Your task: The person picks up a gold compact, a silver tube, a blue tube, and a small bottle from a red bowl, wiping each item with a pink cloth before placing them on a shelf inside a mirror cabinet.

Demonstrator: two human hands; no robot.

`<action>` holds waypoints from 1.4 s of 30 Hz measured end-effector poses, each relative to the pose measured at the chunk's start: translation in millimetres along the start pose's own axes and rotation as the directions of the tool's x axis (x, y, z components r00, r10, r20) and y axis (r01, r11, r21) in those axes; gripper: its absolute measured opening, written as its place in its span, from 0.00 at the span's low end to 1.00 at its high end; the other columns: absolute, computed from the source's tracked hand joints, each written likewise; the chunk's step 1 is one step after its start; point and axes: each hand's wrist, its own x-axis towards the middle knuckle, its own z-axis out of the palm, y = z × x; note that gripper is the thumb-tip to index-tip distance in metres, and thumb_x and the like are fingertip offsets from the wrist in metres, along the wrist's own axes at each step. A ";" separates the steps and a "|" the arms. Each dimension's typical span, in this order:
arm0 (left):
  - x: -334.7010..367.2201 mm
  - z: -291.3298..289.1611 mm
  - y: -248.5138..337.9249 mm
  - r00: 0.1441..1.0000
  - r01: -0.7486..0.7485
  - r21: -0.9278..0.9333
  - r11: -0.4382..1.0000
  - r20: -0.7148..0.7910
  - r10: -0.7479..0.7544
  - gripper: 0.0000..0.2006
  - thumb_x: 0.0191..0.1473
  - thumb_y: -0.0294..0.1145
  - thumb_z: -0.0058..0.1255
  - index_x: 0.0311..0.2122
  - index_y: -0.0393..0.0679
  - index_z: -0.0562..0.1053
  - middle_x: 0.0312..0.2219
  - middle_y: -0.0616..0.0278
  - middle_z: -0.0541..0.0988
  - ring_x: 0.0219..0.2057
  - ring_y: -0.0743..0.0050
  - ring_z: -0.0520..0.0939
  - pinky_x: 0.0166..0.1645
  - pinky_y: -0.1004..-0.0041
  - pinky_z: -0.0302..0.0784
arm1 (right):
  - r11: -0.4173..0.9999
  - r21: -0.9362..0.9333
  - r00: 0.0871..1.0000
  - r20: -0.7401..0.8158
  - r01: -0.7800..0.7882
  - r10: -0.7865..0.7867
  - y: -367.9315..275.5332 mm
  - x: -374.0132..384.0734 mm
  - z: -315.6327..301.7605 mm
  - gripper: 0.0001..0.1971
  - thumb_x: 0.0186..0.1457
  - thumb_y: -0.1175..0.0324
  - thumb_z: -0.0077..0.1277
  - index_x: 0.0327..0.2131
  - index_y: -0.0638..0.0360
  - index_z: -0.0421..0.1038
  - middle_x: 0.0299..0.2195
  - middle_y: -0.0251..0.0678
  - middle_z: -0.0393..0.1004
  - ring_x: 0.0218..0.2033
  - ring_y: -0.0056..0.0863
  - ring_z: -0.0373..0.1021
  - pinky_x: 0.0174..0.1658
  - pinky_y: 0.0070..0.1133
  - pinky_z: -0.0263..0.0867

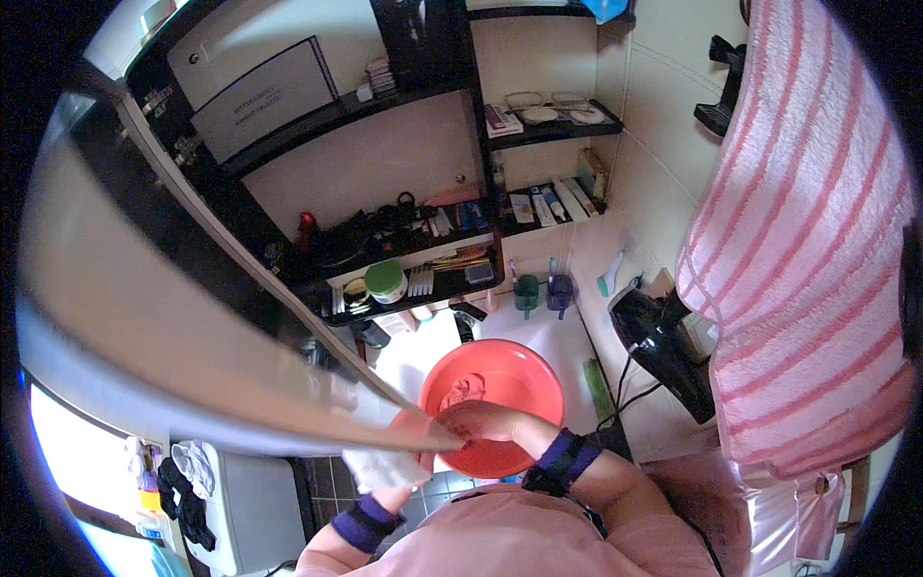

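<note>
A red plastic basin (538,385) sits on the white counter in front of me. Inside it lies a crumpled pinkish cloth-like piece (464,388). My right hand (481,420) reaches over the near part of the basin, its fingers bent toward the left. Its fingertips are hidden near the edge of an open cabinet door (240,317). My left hand (411,433) is at the basin's near left rim, partly covered by that door edge. Beside it shows a soft white thing (380,469), too blurred to name. Purple bands (367,522) circle both wrists.
Two cups (525,292) with toothbrushes stand behind the basin. Shelves above hold eyeglasses (538,113), boxes and a green-lidded jar (386,282). At the right are a black hair dryer (659,337) with its cord and a hanging pink striped towel (788,240).
</note>
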 end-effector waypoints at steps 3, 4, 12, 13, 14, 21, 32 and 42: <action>39.9 21.9 2.8 0.937 -0.349 0.191 0.917 0.072 0.341 0.20 0.66 0.43 0.33 0.39 0.36 0.73 0.29 0.57 0.77 0.30 0.72 0.78 0.33 0.74 0.74 | 0.991 -0.063 0.992 -0.053 0.115 -0.118 -10.2 -15.6 -16.3 0.14 0.62 0.63 0.40 0.42 0.62 0.72 0.30 0.30 0.74 0.32 0.19 0.70 0.34 0.16 0.65; 51.2 25.2 4.4 0.969 -0.195 0.173 0.965 0.183 0.163 0.21 0.66 0.43 0.33 0.38 0.36 0.73 0.28 0.58 0.77 0.28 0.72 0.78 0.32 0.73 0.74 | 0.988 0.018 0.982 -0.109 0.155 -0.152 -12.6 -17.1 -22.8 0.15 0.62 0.63 0.40 0.42 0.62 0.71 0.31 0.30 0.74 0.32 0.20 0.70 0.34 0.17 0.66; 139.0 61.9 13.6 0.987 0.157 -0.385 0.910 0.041 -0.153 0.14 0.56 0.27 0.48 0.47 0.35 0.70 0.39 0.56 0.77 0.36 0.69 0.79 0.40 0.70 0.75 | 0.754 0.474 0.845 -0.497 0.455 -0.198 -22.8 -26.9 -75.8 0.12 0.61 0.62 0.43 0.41 0.58 0.71 0.40 0.34 0.75 0.43 0.24 0.71 0.46 0.24 0.67; 147.0 61.8 9.7 0.990 0.134 -0.318 0.939 0.092 -0.111 0.13 0.57 0.27 0.48 0.47 0.35 0.70 0.39 0.55 0.77 0.38 0.68 0.79 0.41 0.70 0.75 | 0.717 0.490 0.841 -0.479 0.495 -0.253 -24.9 -31.3 -80.2 0.12 0.61 0.62 0.44 0.41 0.58 0.71 0.41 0.34 0.76 0.44 0.25 0.71 0.47 0.24 0.67; 154.8 61.9 4.9 0.993 0.052 -0.192 0.980 0.111 -0.031 0.13 0.57 0.27 0.48 0.47 0.35 0.71 0.40 0.55 0.78 0.40 0.67 0.79 0.41 0.70 0.75 | 0.678 0.510 0.825 -0.497 0.528 -0.269 -27.8 -31.3 -84.1 0.12 0.61 0.62 0.44 0.41 0.58 0.71 0.41 0.35 0.76 0.45 0.26 0.71 0.47 0.25 0.67; 155.5 69.3 -17.6 0.961 0.169 -0.080 0.982 0.234 -0.146 0.23 0.65 0.44 0.32 0.33 0.35 0.74 0.23 0.59 0.78 0.25 0.70 0.79 0.33 0.71 0.74 | 0.578 0.500 0.727 -0.635 0.645 -0.262 -49.4 -20.1 -104.9 0.13 0.60 0.63 0.42 0.42 0.59 0.71 0.40 0.32 0.76 0.43 0.25 0.71 0.46 0.21 0.64; 104.7 44.9 -17.9 0.940 0.301 -0.149 0.942 0.212 -0.267 0.23 0.66 0.46 0.32 0.37 0.36 0.73 0.22 0.58 0.78 0.25 0.72 0.79 0.33 0.73 0.73 | 0.515 0.463 0.635 -0.738 0.722 -0.227 -85.0 7.0 -127.8 0.10 0.57 0.60 0.42 0.35 0.52 0.71 0.39 0.25 0.75 0.45 0.26 0.66 0.48 0.29 0.58; 50.3 45.4 -62.6 0.859 0.507 -0.090 0.857 0.133 -0.494 0.23 0.65 0.45 0.33 0.35 0.36 0.75 0.23 0.57 0.79 0.25 0.69 0.80 0.34 0.71 0.75 | 0.417 0.485 0.620 -0.727 0.768 -0.296 -85.9 35.8 -148.7 0.17 0.46 0.75 0.42 0.43 0.61 0.66 0.43 0.37 0.68 0.43 0.31 0.62 0.48 0.27 0.61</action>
